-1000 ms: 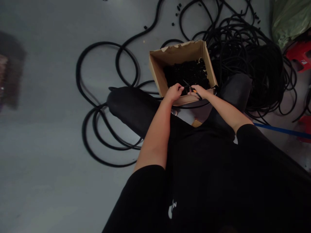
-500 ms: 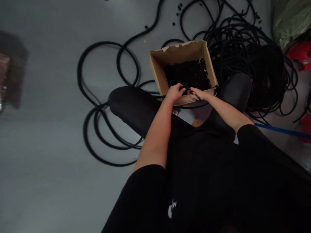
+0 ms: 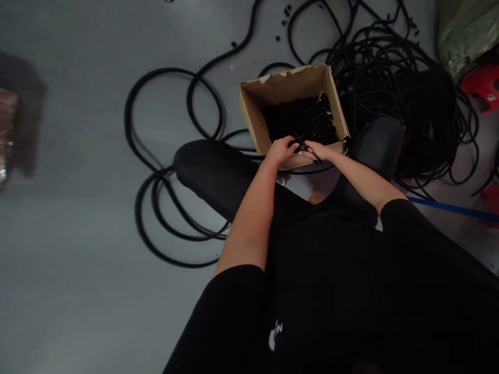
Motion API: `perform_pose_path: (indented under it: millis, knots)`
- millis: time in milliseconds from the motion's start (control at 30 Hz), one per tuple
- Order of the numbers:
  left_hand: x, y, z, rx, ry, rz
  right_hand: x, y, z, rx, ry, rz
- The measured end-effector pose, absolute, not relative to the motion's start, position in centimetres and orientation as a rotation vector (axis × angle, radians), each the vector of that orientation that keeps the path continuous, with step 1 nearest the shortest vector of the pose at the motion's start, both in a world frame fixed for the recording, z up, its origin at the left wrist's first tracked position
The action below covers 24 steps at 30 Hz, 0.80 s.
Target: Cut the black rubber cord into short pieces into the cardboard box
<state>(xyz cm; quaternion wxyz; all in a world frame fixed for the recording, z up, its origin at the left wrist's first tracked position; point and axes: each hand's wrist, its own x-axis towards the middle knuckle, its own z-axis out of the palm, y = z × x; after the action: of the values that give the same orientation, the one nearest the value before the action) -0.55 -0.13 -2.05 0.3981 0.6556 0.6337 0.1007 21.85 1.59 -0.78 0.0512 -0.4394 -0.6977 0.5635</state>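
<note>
At the near edge of an open cardboard box point(image 3: 290, 82), my two hands are close together. My left hand point(image 3: 280, 151) is closed, fingers pinching the end of a black rubber hose point(image 3: 297, 147), mostly hidden by the fingers. A slim black and orange hand tool point(image 3: 311, 149), like pliers or cutters, is gripped in my right hand point(image 3: 323, 151). Its head meets the hose beside my left fingertips; whether its jaws are apart is too small to tell. Many short black pieces point(image 3: 300, 117) lie in the box beneath.
A long black hose point(image 3: 128, 111) loops over the grey floor on the left. To the right of the box lies a big tangled heap of hose point(image 3: 413, 111). A greenish plastic sack point(image 3: 463, 36), red objects point(image 3: 481, 88) and a blue strap point(image 3: 452, 207) are at the right.
The tool in my right hand has turned slightly at the hose. Both hands stay in nearly the same place over the box edge.
</note>
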Motion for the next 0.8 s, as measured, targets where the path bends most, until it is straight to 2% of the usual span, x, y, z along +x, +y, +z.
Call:
perform_pose_path:
  millis: [133,333,633,800]
  knots:
    - [-0.3,-0.1,-1.0,1.625,1.634,0.234,21.3,2.0,0.6,-1.606,-2.150,1.533]
    - [-0.1,-0.1,0.0,1.544,1.734,0.268,21.5,2.5,0.3,-1.663,-2.123,1.409]
    - [-1.1,0.3,-2.4,1.624,1.547,0.295,22.2,1.4,0.4,-1.634,-1.890,1.709]
    - [-0.9,0.3,-2.6,1.574,1.635,0.238,22.3,2.1,1.1,-1.673,-1.979,1.578]
